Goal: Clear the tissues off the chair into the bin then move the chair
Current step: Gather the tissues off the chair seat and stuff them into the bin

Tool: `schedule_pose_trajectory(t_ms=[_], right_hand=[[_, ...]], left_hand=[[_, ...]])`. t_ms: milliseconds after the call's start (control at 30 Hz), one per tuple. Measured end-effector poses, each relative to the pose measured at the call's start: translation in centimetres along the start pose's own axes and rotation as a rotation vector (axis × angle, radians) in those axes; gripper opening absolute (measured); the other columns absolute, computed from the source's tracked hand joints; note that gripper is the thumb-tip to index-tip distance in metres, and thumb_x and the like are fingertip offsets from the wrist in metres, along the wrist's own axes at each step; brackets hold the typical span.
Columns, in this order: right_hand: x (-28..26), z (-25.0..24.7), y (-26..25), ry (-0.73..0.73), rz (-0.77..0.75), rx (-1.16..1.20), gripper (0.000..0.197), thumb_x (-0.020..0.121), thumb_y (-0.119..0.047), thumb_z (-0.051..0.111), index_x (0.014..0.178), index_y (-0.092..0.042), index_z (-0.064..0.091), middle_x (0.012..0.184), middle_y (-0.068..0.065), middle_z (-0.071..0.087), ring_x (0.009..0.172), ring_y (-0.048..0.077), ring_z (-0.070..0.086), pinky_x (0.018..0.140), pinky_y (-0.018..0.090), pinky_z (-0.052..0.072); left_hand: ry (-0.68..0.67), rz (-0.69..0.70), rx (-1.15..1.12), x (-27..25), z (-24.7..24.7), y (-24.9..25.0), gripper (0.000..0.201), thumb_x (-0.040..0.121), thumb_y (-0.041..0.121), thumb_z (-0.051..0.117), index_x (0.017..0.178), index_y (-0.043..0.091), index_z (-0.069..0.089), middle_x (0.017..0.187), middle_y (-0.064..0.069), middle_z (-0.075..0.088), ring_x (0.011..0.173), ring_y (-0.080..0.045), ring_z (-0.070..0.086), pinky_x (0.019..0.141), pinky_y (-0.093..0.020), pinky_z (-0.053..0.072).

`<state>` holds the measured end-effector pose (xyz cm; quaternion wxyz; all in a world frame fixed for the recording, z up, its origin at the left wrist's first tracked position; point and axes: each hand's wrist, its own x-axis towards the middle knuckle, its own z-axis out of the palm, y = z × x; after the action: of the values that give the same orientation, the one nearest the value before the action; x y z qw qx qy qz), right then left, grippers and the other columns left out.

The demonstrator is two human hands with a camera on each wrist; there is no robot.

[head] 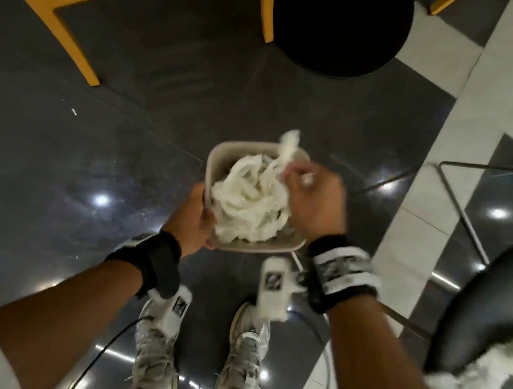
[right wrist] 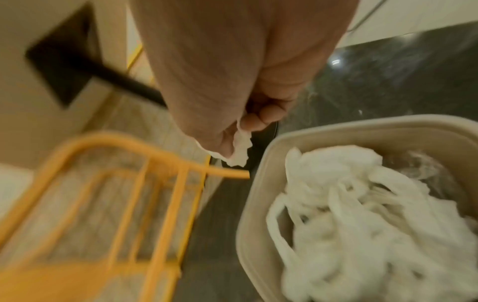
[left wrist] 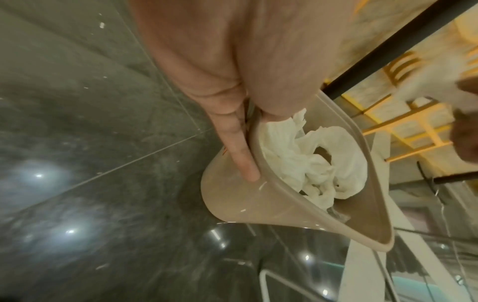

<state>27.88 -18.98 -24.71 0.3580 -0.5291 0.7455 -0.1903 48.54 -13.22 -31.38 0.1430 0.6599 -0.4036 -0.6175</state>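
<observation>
My left hand [head: 199, 219] grips the near-left rim of a beige bin [head: 221, 153], thumb inside and fingers [left wrist: 243, 161] along the outer wall, holding it off the floor. The bin [left wrist: 258, 208] is full of crumpled white tissues [head: 247, 203]. My right hand [head: 310, 195] hovers over the bin's right side, fingers curled round a wad of tissue [right wrist: 240, 149] that trails over the far rim [head: 289, 143]. At the right edge stands the black chair [head: 494, 307], with more white tissues [head: 485, 381] lying on its seat.
A yellow wooden chair [head: 62, 2] stands at the back left, beside a round black table base [head: 339, 25]. The black chair's thin metal legs [head: 462, 208] cross the dark tiled floor on the right. My shoes [head: 243, 356] and a cable lie below the bin.
</observation>
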Motion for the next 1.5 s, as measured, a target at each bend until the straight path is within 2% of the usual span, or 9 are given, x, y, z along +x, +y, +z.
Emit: schedule_pose_trajectory(t_ms=[200, 267, 400, 533, 800, 933, 1133, 1367, 1500], right_hand=[[-5.9, 12.0, 5.0, -0.682, 0.003, -0.625, 0.057, 0.096, -0.039, 0.041, 0.151, -0.027, 0.034, 0.156, 0.009, 0.039, 0.142, 0.030, 0.037, 0.119, 0.048, 0.028], [-7.0, 13.4, 6.8, -0.726, 0.112, -0.575, 0.077, 0.091, -0.058, 0.042, 0.155, -0.043, 0.002, 0.167, -0.004, 0.009, 0.153, 0.025, 0.010, 0.124, 0.052, 0.013], [-7.6, 11.4, 4.2, -0.706, 0.222, -0.466, 0.067, 0.096, -0.032, 0.050, 0.156, -0.022, 0.024, 0.164, 0.006, 0.021, 0.149, 0.031, 0.027, 0.121, 0.048, 0.025], [-9.2, 6.2, 0.2, -0.662, 0.228, -0.306, 0.079, 0.097, -0.025, 0.049, 0.160, -0.017, 0.003, 0.168, 0.003, -0.013, 0.151, 0.032, 0.022, 0.121, 0.045, 0.027], [-14.2, -15.1, -0.7, -0.192, 0.245, 0.131, 0.035, 0.090, -0.025, 0.049, 0.120, -0.020, 0.066, 0.116, 0.004, 0.074, 0.110, 0.024, 0.067, 0.098, 0.029, 0.050], [-16.5, -24.9, 4.3, 0.000, 0.326, 0.130, 0.030, 0.087, -0.020, 0.050, 0.109, -0.019, 0.070, 0.103, 0.005, 0.076, 0.100, 0.025, 0.069, 0.088, 0.031, 0.052], [-20.8, -33.5, 14.5, 0.122, 0.389, 0.034, 0.023, 0.094, -0.023, 0.054, 0.114, -0.020, 0.066, 0.111, 0.006, 0.073, 0.103, 0.025, 0.068, 0.090, 0.034, 0.052], [-19.9, -34.9, 17.1, 0.118, 0.200, -0.126, 0.071, 0.081, -0.026, 0.074, 0.140, -0.022, 0.036, 0.149, -0.002, 0.028, 0.114, 0.025, 0.060, 0.090, 0.040, 0.056], [-16.8, -33.8, 16.4, 0.083, 0.199, -0.016, 0.051, 0.089, -0.025, 0.060, 0.137, -0.028, 0.042, 0.129, 0.003, 0.060, 0.111, 0.024, 0.062, 0.091, 0.040, 0.053]], left_hand=[[-0.055, 0.000, 0.197, -3.5, -1.1, -4.8, 0.048, 0.103, 0.018, 0.045, 0.146, 0.028, 0.026, 0.119, -0.002, 0.060, 0.084, -0.018, 0.069, 0.051, -0.023, 0.058], [-0.092, -0.006, 0.206, -3.8, -1.3, -5.5, 0.054, 0.103, 0.021, 0.044, 0.150, 0.032, 0.021, 0.125, 0.002, 0.057, 0.090, -0.022, 0.069, 0.055, -0.025, 0.059], [-0.042, -0.041, 0.355, -4.2, -1.4, -4.2, 0.045, 0.103, 0.027, 0.045, 0.146, 0.022, 0.035, 0.129, -0.007, 0.062, 0.111, -0.034, 0.065, 0.085, -0.041, 0.057], [0.064, -0.138, 0.533, -5.2, -1.9, -0.5, 0.059, 0.098, 0.027, 0.050, 0.152, 0.012, 0.031, 0.151, -0.015, 0.045, 0.137, -0.034, 0.046, 0.111, -0.040, 0.039], [-0.113, 0.489, 0.917, -11.3, 8.7, 18.4, 0.051, 0.086, 0.011, 0.057, 0.136, 0.014, 0.048, 0.138, -0.012, 0.052, 0.127, -0.034, 0.049, 0.107, -0.043, 0.039], [-0.380, 0.820, 1.124, -13.7, 20.6, 27.2, 0.069, 0.084, 0.016, 0.058, 0.149, 0.023, 0.035, 0.154, -0.002, 0.034, 0.139, -0.027, 0.036, 0.111, -0.043, 0.032], [-0.667, 0.879, 1.648, -14.6, 30.3, 27.6, 0.113, 0.069, 0.024, 0.074, 0.152, 0.048, 0.003, 0.165, 0.007, -0.015, 0.142, -0.031, 0.015, 0.103, -0.055, 0.038], [-0.777, 0.921, 1.250, -13.3, 32.7, 30.3, 0.029, 0.084, 0.000, 0.058, 0.107, 0.018, 0.065, 0.114, -0.001, 0.056, 0.111, -0.027, 0.056, 0.092, -0.043, 0.048], [-0.487, 1.010, 0.967, -13.2, 35.0, 32.4, 0.029, 0.082, 0.006, 0.053, 0.106, 0.021, 0.059, 0.116, 0.003, 0.054, 0.112, -0.020, 0.045, 0.098, -0.041, 0.043]])
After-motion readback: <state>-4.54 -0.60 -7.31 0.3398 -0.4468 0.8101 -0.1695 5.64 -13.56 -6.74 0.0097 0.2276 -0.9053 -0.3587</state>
